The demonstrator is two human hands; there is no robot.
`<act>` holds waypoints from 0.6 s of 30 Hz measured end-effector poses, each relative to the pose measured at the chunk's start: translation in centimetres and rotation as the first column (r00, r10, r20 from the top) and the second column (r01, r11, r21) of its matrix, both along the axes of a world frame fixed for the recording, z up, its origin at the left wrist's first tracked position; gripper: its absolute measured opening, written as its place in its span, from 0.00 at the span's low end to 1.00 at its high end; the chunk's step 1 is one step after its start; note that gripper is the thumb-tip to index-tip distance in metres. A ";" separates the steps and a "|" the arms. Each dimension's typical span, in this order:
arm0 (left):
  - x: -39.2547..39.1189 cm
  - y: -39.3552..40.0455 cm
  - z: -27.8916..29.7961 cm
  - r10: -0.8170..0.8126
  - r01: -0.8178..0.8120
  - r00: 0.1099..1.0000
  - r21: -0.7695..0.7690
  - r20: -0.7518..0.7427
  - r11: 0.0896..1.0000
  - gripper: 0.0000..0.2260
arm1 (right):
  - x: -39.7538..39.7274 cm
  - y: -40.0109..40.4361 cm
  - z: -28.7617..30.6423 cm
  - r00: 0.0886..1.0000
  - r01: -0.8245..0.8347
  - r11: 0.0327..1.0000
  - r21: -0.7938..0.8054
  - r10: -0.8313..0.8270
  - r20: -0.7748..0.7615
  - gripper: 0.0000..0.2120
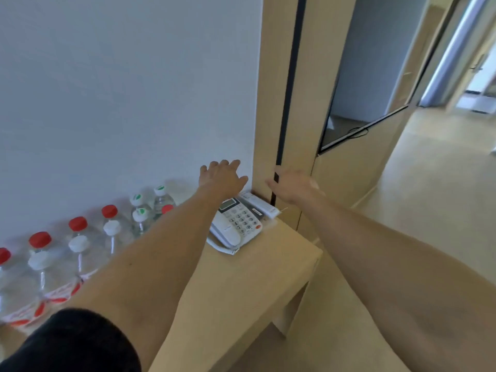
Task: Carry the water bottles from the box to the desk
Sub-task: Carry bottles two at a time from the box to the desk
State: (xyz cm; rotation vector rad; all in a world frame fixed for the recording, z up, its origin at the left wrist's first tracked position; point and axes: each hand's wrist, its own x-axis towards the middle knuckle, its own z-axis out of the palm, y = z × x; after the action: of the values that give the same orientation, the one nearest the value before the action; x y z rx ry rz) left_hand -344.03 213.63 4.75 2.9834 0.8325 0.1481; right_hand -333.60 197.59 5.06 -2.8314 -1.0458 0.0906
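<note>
Two bare arms stretch forward over a pale wooden worktop [249, 277], both hands empty with fingers spread and relaxed. The left hand [222, 177] hangs in the air above a white telephone [236, 224], near the white wall [128, 89]. The right hand [294, 185] reaches toward a beige wooden panel [271, 76] with a dark vertical strip, just past the worktop's far corner; whether it touches the panel cannot be told. A black sleeve [72, 342] covers the upper left arm.

Water bottles [77, 253] stand upright in rows along the wall on the left part of the worktop, partly hidden behind the left forearm. Several carry red caps, others white caps, and a few at the far end have white caps with green marks. The nearer ones show red and white labels. A white remote control [259, 204] lies beside the telephone, against the panel. A dark screen [357, 84] hangs on the wall to the right, above a light floor [429, 197].
</note>
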 end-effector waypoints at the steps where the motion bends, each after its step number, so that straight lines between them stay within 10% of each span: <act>1: 1.3 -1.8 -0.3 -0.056 0.056 0.998 -0.009 0.000 0.998 0.25 | 0.3 -2.2 -0.2 0.999 0.055 0.998 -0.011 -0.055 -0.004 0.29; 18: 15.8 -37.0 -5.1 -0.715 0.707 0.694 -0.107 -0.082 0.699 0.29 | -0.5 -41.2 -4.0 0.610 0.788 0.614 -0.040 -0.788 -0.084 0.30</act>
State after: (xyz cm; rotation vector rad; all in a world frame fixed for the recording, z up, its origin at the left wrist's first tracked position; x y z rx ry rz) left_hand -328.20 176.60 -0.31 3.0098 -0.3710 -0.0890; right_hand -334.12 156.36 1.05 -2.9538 0.3098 0.1294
